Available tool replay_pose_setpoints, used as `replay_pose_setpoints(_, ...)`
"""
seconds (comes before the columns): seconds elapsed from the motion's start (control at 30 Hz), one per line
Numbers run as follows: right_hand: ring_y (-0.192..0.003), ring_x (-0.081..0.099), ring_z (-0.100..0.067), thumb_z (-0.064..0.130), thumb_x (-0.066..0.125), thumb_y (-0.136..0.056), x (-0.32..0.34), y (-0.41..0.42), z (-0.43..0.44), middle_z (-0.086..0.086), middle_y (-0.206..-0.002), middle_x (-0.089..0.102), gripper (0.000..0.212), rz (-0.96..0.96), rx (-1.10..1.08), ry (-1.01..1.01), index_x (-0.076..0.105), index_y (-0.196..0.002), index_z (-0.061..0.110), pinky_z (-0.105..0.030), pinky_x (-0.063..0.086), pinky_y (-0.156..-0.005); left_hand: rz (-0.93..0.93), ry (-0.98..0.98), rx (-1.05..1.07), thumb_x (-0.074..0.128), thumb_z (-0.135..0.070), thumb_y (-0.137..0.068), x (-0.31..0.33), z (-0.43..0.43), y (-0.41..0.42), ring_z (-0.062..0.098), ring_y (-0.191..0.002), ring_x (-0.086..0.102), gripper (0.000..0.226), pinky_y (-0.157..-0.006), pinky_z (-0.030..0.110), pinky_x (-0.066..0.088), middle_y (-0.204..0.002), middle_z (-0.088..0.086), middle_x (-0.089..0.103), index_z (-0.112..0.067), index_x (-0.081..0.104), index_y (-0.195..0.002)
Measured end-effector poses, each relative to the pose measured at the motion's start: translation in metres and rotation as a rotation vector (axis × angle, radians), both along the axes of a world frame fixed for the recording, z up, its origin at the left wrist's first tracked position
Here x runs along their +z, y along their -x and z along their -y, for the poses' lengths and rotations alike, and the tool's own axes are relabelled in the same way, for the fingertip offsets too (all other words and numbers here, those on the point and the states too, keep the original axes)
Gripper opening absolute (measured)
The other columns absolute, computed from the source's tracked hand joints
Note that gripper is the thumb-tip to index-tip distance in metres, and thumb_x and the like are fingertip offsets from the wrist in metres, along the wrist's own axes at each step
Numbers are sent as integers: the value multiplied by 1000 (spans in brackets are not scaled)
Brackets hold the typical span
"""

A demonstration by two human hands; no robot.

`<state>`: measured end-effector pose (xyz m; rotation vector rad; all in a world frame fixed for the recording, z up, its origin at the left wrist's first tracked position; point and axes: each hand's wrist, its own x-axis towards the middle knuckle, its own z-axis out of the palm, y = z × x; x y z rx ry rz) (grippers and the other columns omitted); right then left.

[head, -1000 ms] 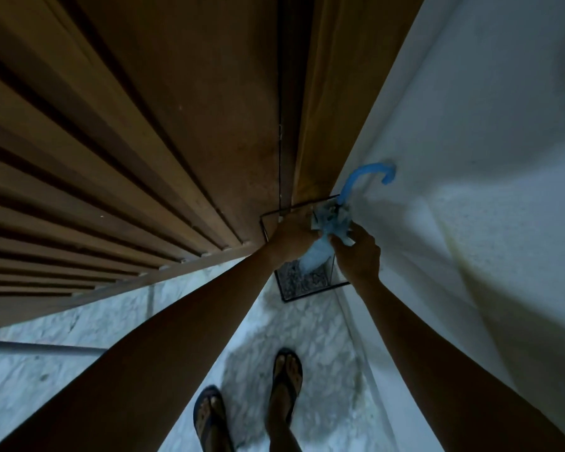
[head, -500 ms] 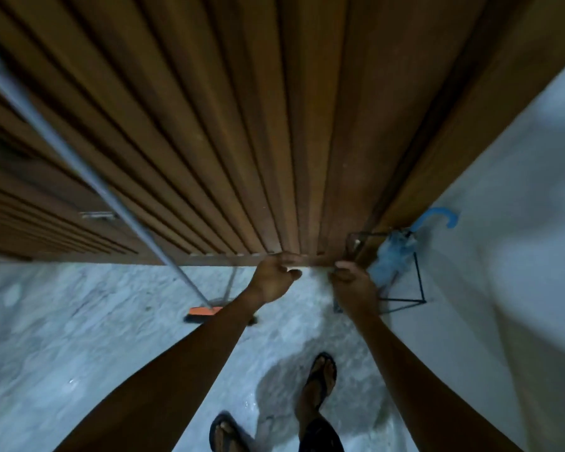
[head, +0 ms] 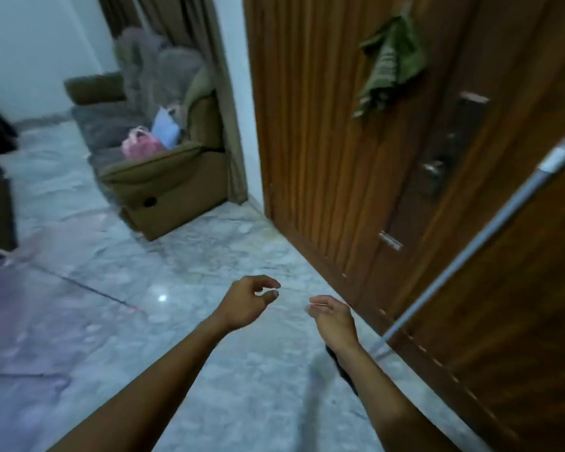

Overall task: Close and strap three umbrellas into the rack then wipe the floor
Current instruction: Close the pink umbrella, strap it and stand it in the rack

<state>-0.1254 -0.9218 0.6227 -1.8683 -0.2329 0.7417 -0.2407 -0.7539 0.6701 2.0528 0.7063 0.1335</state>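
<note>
The left hand and right hand hover near each other over the marble floor, just left of the wooden door. Each grip is loose, the fingers half curled and holding nothing. A grey pole leans against the door beside the right hand, and a green cloth hangs high on the door.

Loose hands over marble floor
</note>
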Motion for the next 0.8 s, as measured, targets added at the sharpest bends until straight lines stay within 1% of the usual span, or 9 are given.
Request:
replay_pose_setpoints(0.07, -92, 69, -15, 14, 74, -88, 8, 42, -62, 6, -93, 74, 9, -23, 127, 4, 75, -95, 19, -26, 51, -81, 22, -18, 125, 67, -24, -94, 12, -57, 68, 10, -109, 63, 16, -94, 28, 50, -115, -7, 71, -22, 74, -109)
replay_pose_setpoints(0.13, -95, 67, -14, 17, 72, -90, 17, 84, -119, 6, -99, 73, 9, -44, 239, 3, 75, -97, 21, -29, 51, -84, 47, -20, 260, 68, -24, -94, 26, -106, 131, 10, -106, 65, 13, -89, 27, 51, -111, -7, 72, -24, 75, -105)
replay_pose_setpoints(0.23, -102, 66, -18, 20, 71, -91, 27, 136, -196, 4, -106, 72, 9, -65, 374, -13, 74, -97, 26, -37, 52, -91, 80, -14, 425, 69, -24, -92, 35, -161, 200, 8, -100, 68, 14, -80, 21, 49, -106, -7, 74, -23, 76, -104)
replay_pose_setpoints(0.27, -102, 66, -18, 21, 71, -91, 30, 152, -219, 4, -106, 72, 9, -57, 421, -13, 74, -98, 26, -38, 53, -92, 93, -6, 471, 69, -24, -92, 35, -175, 218, 8, -99, 69, 14, -78, 20, 48, -106, -7, 75, -22, 76, -104)
replay_pose_setpoints(0.33, -100, 66, -15, 24, 70, -92, 34, 181, -259, 7, -106, 71, 11, -48, 519, -15, 73, -102, 27, -35, 53, -88, 123, 19, 551, 69, -24, -92, 31, -199, 248, 6, -99, 68, 16, -76, 17, 47, -106, -8, 74, -21, 77, -106)
replay_pose_setpoints(0.4, -99, 66, -12, 25, 69, -92, 37, 202, -296, 9, -106, 71, 12, -41, 609, -16, 73, -103, 28, -32, 52, -85, 143, 51, 630, 68, -24, -92, 22, -220, 270, 5, -101, 67, 17, -80, 18, 48, -108, -10, 73, -20, 76, -106)
replay_pose_setpoints(0.57, -106, 63, -14, 24, 69, -93, 20, 224, -386, 8, -109, 69, 11, -35, 733, 14, 73, -102, 27, -34, 50, -91, 130, 177, 755, 69, -26, -92, -20, -275, 303, 7, -104, 66, 14, -83, 23, 49, -107, -11, 73, -23, 76, -103)
replay_pose_setpoints(0.7, -104, 64, -16, 23, 69, -93, -8, 219, -473, 6, -107, 70, 11, -37, 793, 44, 74, -103, 25, -34, 50, -89, 106, 243, 861, 69, -27, -92, -55, -342, 306, 9, -106, 66, 14, -94, 30, 51, -109, -8, 74, -22, 77, -103)
replay_pose_setpoints(0.8, -102, 66, -17, 23, 70, -92, -33, 210, -550, 6, -102, 71, 7, -44, 836, 87, 74, -96, 26, -36, 52, -88, 67, 308, 929, 68, -25, -93, -84, -404, 298, 11, -105, 67, 12, -94, 29, 51, -108, -6, 74, -22, 76, -101)
